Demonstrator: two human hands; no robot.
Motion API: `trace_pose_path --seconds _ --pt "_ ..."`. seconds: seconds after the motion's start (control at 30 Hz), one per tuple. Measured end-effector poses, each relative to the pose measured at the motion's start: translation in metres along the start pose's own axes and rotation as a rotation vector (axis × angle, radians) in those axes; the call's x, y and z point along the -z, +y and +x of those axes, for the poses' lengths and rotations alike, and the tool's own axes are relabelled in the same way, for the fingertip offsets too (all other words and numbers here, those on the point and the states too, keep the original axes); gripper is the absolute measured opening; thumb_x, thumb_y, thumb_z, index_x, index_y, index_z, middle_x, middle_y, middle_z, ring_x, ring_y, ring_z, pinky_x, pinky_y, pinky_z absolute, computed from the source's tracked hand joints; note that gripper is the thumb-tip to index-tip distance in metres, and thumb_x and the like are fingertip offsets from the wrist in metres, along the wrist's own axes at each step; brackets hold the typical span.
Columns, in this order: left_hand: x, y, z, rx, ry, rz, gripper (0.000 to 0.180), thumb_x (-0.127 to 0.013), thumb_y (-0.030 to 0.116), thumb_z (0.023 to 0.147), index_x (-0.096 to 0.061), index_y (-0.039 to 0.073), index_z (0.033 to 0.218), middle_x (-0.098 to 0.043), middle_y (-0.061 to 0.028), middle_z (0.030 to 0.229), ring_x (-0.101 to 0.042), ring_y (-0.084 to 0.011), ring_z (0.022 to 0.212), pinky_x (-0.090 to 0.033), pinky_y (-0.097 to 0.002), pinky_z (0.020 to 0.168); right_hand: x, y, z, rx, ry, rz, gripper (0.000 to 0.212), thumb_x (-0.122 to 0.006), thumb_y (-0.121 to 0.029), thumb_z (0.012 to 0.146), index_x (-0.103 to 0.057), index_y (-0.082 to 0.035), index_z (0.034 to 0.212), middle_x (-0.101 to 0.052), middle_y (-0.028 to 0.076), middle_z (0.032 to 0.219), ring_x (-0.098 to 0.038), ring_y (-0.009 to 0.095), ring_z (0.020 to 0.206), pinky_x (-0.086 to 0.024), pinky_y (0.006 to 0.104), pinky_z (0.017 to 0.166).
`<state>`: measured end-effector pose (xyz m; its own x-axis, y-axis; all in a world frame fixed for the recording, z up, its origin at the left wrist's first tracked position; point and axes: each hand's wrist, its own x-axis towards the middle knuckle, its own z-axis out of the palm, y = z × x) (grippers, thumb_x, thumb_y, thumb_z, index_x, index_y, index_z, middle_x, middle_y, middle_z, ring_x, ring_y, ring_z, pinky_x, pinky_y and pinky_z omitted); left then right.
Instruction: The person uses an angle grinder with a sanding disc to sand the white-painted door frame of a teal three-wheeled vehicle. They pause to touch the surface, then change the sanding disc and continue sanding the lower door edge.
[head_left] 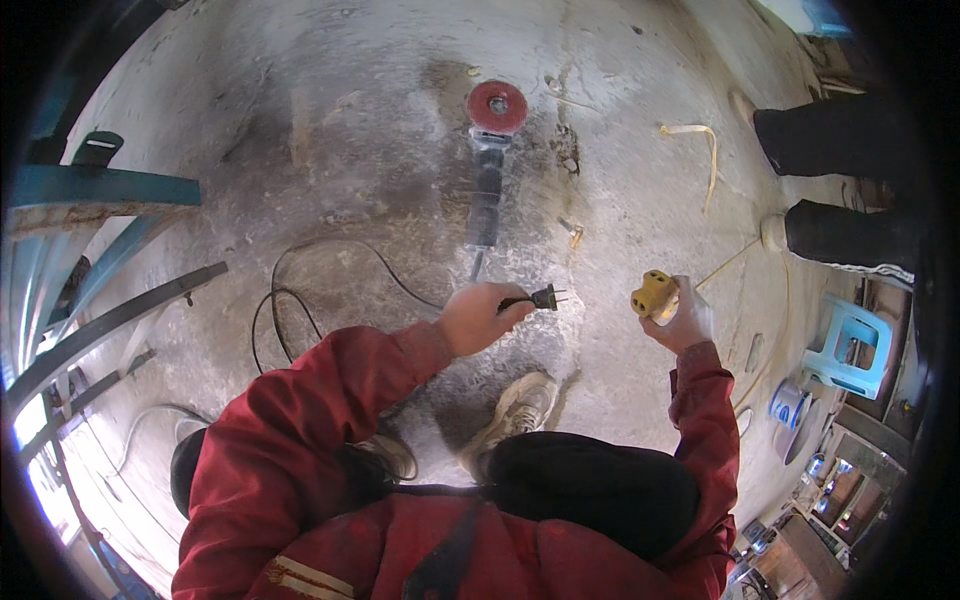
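My left hand (478,320) is closed around a black power plug (544,298), whose two metal prongs point right. A dark cord (385,265) runs from this side in loops over the floor. To the right, my right hand (688,322) grips a yellow socket connector (655,296), its slotted face turned up and toward the left. Plug and socket are apart, with a gap of bare floor between them. Beyond my hands an angle grinder (486,195) lies on the floor, a red disc (497,107) at its far end.
Blue metal frames (105,190) and a dark bar (120,325) stand at the left. Another person's dark trouser legs (835,135) are at the right, near a light-blue stool (850,347) and a blue-and-white spool (790,405). A yellowish strip (712,165) lies on the floor.
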<state>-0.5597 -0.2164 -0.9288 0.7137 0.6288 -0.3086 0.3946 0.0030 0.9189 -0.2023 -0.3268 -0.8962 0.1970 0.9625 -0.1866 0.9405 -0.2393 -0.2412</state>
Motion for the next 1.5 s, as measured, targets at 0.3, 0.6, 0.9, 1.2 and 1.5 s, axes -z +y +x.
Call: trace_pose_path --seconds 0.3,0.6,0.9,1.2,1.5 --pt "-0.009 0.017 0.002 -0.076 0.082 0.149 0.027 -0.07 0.03 0.088 -0.071 0.006 0.101 -0.069 -0.0169 0.083 -0.067 -0.0336 0.073 -0.052 -0.0407 0.067 0.011 -0.006 0.001 0.005 -0.04 0.13 0.073 -0.088 -0.03 0.059 -0.052 -0.005 0.117 -0.066 0.018 0.101 -0.067 0.037 0.093 -0.055 0.0421 0.079" --pt "-0.001 0.028 -0.003 -0.18 0.284 0.149 0.028 -0.07 0.029 0.089 -0.07 0.004 0.1 -0.068 -0.0188 0.084 -0.066 -0.0345 0.069 -0.052 -0.0403 0.062 -0.045 -0.106 -0.018 0.169 -0.207 0.394 0.062 -0.087 -0.028 0.069 -0.056 -0.003 0.117 -0.07 0.015 0.103 -0.07 0.024 0.095 -0.055 0.0369 0.085" --pt "0.014 0.021 -0.018 -0.193 0.301 0.188 0.024 -0.07 0.028 0.089 -0.071 0.005 0.097 -0.067 -0.018 0.079 -0.066 -0.0362 0.07 -0.051 -0.0423 0.062 -0.034 -0.131 -0.001 -0.015 0.082 0.472 0.064 -0.09 -0.037 0.065 -0.059 -0.004 0.11 -0.07 0.013 0.097 -0.07 0.026 0.09 -0.055 0.037 0.08" --pt "0.019 0.016 -0.019 -0.087 0.204 0.154 0.028 -0.063 0.031 0.092 -0.07 0.004 0.091 -0.064 -0.0207 0.074 -0.063 -0.0399 0.07 -0.049 -0.0464 0.063 -0.035 -0.139 0.003 -0.02 0.164 0.351 0.067 -0.089 -0.041 0.063 -0.057 -0.005 0.109 -0.069 0.014 0.096 -0.07 0.031 0.087 -0.055 0.0393 0.076" --pt "0.016 0.026 -0.019 -0.037 0.179 0.123 0.034 -0.061 0.034 0.092 -0.069 0.003 0.081 -0.065 -0.0208 0.074 -0.063 -0.0416 0.071 -0.049 -0.0514 0.065 -0.033 -0.135 0.003 0.076 0.177 0.188 0.071 -0.091 -0.041 0.06 -0.057 -0.006 0.111 -0.069 0.015 0.094 -0.07 0.034 0.084 -0.056 0.0428 0.071"
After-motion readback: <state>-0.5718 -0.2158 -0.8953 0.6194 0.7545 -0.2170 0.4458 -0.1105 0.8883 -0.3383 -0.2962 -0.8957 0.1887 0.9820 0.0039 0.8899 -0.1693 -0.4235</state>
